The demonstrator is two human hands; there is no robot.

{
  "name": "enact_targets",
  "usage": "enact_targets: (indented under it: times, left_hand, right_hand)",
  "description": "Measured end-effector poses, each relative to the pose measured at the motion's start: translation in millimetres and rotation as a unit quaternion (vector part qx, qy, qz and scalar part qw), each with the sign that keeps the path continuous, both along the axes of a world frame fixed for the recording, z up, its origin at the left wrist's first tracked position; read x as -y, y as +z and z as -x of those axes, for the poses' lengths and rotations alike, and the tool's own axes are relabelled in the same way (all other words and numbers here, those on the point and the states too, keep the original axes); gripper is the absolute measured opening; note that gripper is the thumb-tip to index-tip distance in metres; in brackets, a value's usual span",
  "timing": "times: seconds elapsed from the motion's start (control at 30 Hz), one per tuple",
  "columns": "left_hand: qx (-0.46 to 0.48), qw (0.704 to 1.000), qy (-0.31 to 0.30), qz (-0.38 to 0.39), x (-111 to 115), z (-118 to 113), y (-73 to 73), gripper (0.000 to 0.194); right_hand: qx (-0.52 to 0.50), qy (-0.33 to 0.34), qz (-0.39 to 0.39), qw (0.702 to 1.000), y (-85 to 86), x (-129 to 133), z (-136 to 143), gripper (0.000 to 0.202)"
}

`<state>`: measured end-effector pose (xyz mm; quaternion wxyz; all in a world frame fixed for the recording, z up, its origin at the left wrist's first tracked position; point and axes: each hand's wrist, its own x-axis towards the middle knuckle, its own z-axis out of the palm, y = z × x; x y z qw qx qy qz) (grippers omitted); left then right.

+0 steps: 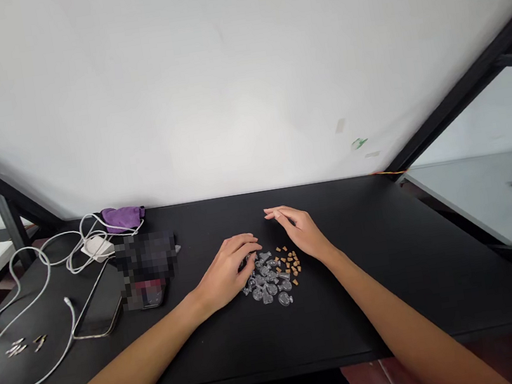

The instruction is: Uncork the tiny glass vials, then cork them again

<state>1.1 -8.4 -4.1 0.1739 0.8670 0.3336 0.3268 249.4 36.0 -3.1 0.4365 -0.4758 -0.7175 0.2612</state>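
A heap of small clear glass bottles (272,289) of varied shapes lies on the black table (241,348). Tiny cork stoppers (293,256) are scattered along the heap's right side. My left hand (229,266) rests at the heap's left edge, fingers curved and apart, its fingertips over the nearest bottles; I see nothing gripped in it. Beyond the corks, my right hand (297,227) is open, with the fingers stretched out to the left and the thumb close beside them. It holds nothing visible.
On the left lie a phone (97,305), a partly blurred dark item (149,266), a white charger (97,246) with a looping cable (61,369), and a purple cloth item (124,217). Small metallic pieces (17,347) are at the far left. A white wall (222,94) stands behind.
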Motion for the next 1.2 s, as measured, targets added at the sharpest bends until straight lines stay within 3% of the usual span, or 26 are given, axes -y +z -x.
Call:
enact_targets:
  times: [0.17,0.4,0.6,0.77,0.9,0.97,1.07,1.2]
  left_hand:
    - [-0.033,0.996,-0.084,-0.026,3,0,7.8,0.025]
    - [-0.069,0.976,-0.194,-0.077,20,-9,19.2,0.025]
    - [-0.114,0.963,-0.228,-0.083,25,-11,16.2,0.027]
    - [-0.127,0.966,-0.214,-0.071,21,-11,10.8,0.024]
    - [-0.062,0.977,-0.201,-0.046,22,-12,11.3,0.021]
    - [0.004,0.987,-0.160,-0.029,20,-12,12.3,0.021]
    - [0.099,0.993,-0.066,0.015,14,-11,12.9,0.018]
    - [0.185,0.975,0.043,0.116,5,-9,10.9,0.013]
  right_hand:
    - [-0.006,0.040,0.006,0.999,4.3,-14,13,0.041]
    - [-0.024,0.025,-0.022,0.999,6.8,-20,13,0.043]
    - [-0.028,0.028,-0.021,0.999,2.5,-15,9,0.042]
    - [-0.014,0.054,-0.013,0.998,5.1,-15,8,0.041]
    - [0.019,0.049,-0.005,0.999,14.1,-13,-6,0.036]
    - [0.052,0.052,0.025,0.997,19.4,-12,-15,0.034]
    - [0.090,0.139,0.124,0.978,25.8,-11,-26,0.030]
    - [0.122,0.239,0.211,0.940,28.5,-11,-31,0.032]
